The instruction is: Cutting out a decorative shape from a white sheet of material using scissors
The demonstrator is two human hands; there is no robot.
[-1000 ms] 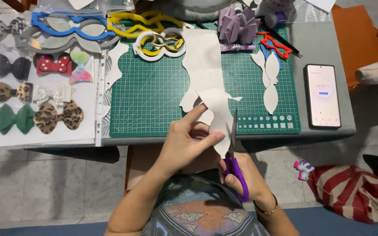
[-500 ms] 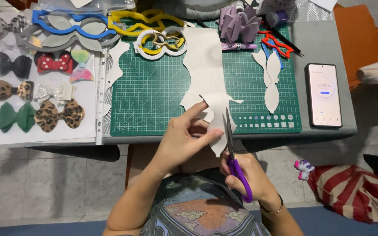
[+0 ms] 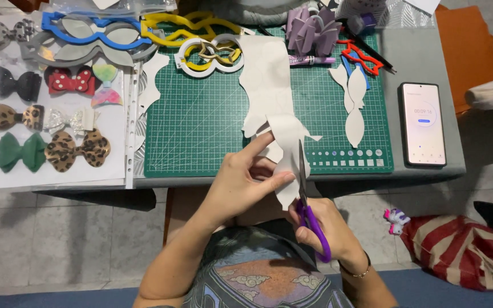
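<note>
White sheet material (image 3: 283, 131) hangs over the near edge of the table (image 3: 429, 51), and the purple-handled scissors (image 3: 309, 205) now stand almost upright along its right side, where a second ago they lay tilted lower down by the lap; the blades have come up into the sheet, so the cut looks well under way along that edge. Pinching the sheet between thumb and fingers just left of the blades is the left hand (image 3: 241, 185), which has barely moved. Closed through the scissor loops, the right hand (image 3: 326, 225) sits below the table edge. On the green cutting mat (image 3: 201, 131), white cut-out shapes (image 3: 354, 105) lie toward the right side. Beside the mat at the right edge rests a black phone (image 3: 423, 124) with a lit white screen. At the left edge, a clear plastic sleeve (image 3: 7, 171) with punched holes holds a white sheet carrying bows (image 3: 75, 151): black, red dotted, leopard, green. Blue (image 3: 95, 34) and yellow (image 3: 186, 25) templates lie along the far edge.
</note>
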